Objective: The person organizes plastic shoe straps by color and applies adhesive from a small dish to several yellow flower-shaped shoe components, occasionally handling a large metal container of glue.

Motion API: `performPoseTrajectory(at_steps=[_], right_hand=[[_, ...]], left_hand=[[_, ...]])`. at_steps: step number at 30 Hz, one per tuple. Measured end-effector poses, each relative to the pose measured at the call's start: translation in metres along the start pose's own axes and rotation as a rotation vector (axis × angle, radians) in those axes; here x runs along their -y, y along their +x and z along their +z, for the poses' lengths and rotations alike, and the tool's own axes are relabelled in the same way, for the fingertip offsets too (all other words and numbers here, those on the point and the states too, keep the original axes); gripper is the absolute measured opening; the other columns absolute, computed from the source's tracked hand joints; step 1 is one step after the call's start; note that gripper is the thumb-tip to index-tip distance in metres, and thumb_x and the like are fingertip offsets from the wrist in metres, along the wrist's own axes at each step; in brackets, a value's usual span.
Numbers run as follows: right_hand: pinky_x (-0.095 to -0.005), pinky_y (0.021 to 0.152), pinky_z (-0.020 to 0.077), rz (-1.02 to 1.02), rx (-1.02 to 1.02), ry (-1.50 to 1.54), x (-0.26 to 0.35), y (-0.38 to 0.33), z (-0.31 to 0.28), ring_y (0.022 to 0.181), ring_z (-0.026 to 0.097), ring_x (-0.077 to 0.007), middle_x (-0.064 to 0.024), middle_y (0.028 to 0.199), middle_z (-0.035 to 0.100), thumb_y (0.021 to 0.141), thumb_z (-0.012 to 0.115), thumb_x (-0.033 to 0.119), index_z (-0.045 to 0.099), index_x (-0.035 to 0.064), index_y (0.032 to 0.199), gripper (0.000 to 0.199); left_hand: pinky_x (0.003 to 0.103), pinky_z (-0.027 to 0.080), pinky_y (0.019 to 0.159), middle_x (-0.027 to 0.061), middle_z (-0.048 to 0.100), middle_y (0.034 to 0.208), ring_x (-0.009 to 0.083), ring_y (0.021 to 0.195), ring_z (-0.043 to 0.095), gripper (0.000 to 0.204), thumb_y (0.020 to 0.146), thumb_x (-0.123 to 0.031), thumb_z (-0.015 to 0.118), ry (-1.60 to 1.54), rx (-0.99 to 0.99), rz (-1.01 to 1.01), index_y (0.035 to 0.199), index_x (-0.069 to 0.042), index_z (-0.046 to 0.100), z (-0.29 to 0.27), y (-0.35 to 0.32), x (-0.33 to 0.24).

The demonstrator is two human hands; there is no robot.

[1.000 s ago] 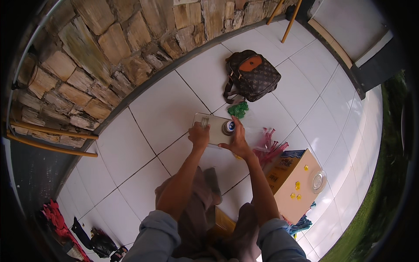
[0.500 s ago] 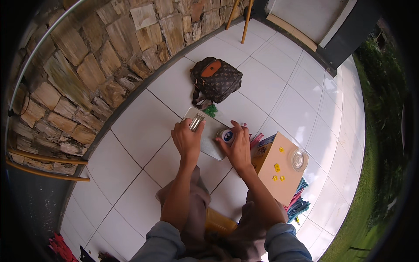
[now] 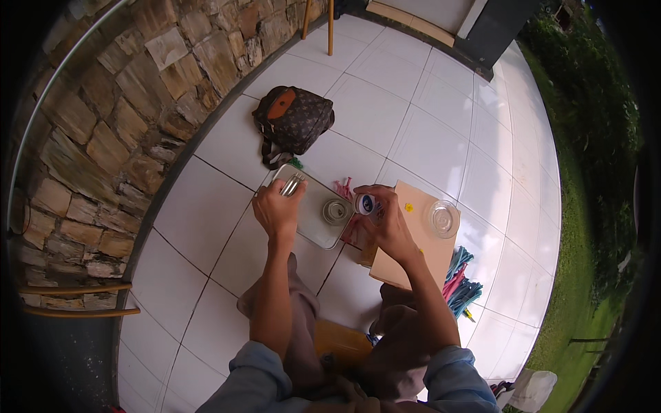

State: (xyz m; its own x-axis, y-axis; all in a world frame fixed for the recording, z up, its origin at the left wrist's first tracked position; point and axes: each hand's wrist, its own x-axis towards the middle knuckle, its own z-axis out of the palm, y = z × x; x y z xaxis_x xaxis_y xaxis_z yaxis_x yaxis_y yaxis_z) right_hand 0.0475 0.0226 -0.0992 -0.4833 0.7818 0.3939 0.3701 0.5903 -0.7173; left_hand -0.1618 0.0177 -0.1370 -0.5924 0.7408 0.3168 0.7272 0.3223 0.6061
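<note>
My left hand (image 3: 277, 212) is closed around a shiny, silvery ridged item (image 3: 292, 184), held over the far left end of a rectangular metal tray (image 3: 315, 230); its exact kind is unclear. Between finger and thumb of my right hand (image 3: 387, 224) is a small round item with a white rim and blue face (image 3: 365, 204), perhaps a lid, just off the tray's right edge. On the tray, between my two hands, sits a small round clear glass container (image 3: 336, 211). Pink strips (image 3: 343, 186) lie beside the tray near my right hand.
A box with a tan top (image 3: 406, 265) stands at my right, bearing yellow flower-shaped pieces (image 3: 409, 207) and a clear round dish (image 3: 443, 219). Teal and pink bundles (image 3: 459, 282) lie beside it. A patterned brown backpack (image 3: 294, 119) and green bits (image 3: 296, 163) are beyond the tray.
My right hand has moved the round white-and-blue item right, off the tray, and the glass container now shows. My left hand still holds the silvery item. The whole view has shifted.
</note>
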Motion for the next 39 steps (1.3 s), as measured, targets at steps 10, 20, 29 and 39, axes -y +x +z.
performPoseTrajectory(at_steps=[10, 20, 29, 39], right_hand=[[-0.0383, 0.080, 0.0412, 0.505, -0.363, -0.235, -0.108, -0.118, -0.014, 0.090, 0.048, -0.0301, -0.0169, 0.096, 0.045, 0.065, 0.069, -0.002, 0.034, 0.0000, 0.121, 0.067], [-0.0397, 0.085, 0.0395, 0.419, -0.075, -0.381, -0.117, -0.137, 0.020, 0.097, 0.043, -0.0327, -0.0162, 0.110, 0.043, 0.059, 0.077, 0.006, 0.036, -0.0001, 0.119, 0.073], [-0.0456, 0.104, 0.0252, 0.029, -0.196, 0.102, -0.066, -0.086, 0.034, 0.128, 0.026, -0.0356, -0.0240, 0.138, 0.021, 0.053, 0.086, 0.034, -0.017, 0.0094, 0.138, 0.136], [-0.0448, 0.103, 0.0274, 0.014, -0.337, 0.109, -0.041, -0.038, 0.049, 0.129, 0.023, -0.0347, -0.0238, 0.139, 0.012, 0.048, 0.087, 0.019, -0.018, 0.0076, 0.136, 0.137]], left_hand=[[0.043, 0.043, 0.057, 0.0149, 0.056, 0.065, 0.0321, 0.062, 0.056, 0.039, 0.064, -0.041, 0.075, -0.118, 0.070, -0.041, 0.072, -0.005, 0.064, 0.018, -0.001, -0.008], [0.042, 0.041, 0.055, 0.0117, 0.058, 0.059, 0.0303, 0.057, 0.056, 0.041, 0.066, -0.041, 0.074, -0.183, 0.237, -0.052, 0.065, -0.003, 0.061, 0.028, -0.020, -0.046], [0.038, 0.040, 0.053, 0.0098, 0.057, 0.057, 0.0262, 0.053, 0.053, 0.044, 0.065, -0.044, 0.074, -0.244, 0.309, -0.108, 0.068, -0.002, 0.062, 0.020, -0.019, -0.055], [0.040, 0.046, 0.064, 0.0149, 0.064, 0.074, 0.0331, 0.072, 0.062, 0.049, 0.072, -0.050, 0.066, -0.286, 0.244, -0.066, 0.082, -0.002, 0.064, -0.020, 0.011, -0.066]])
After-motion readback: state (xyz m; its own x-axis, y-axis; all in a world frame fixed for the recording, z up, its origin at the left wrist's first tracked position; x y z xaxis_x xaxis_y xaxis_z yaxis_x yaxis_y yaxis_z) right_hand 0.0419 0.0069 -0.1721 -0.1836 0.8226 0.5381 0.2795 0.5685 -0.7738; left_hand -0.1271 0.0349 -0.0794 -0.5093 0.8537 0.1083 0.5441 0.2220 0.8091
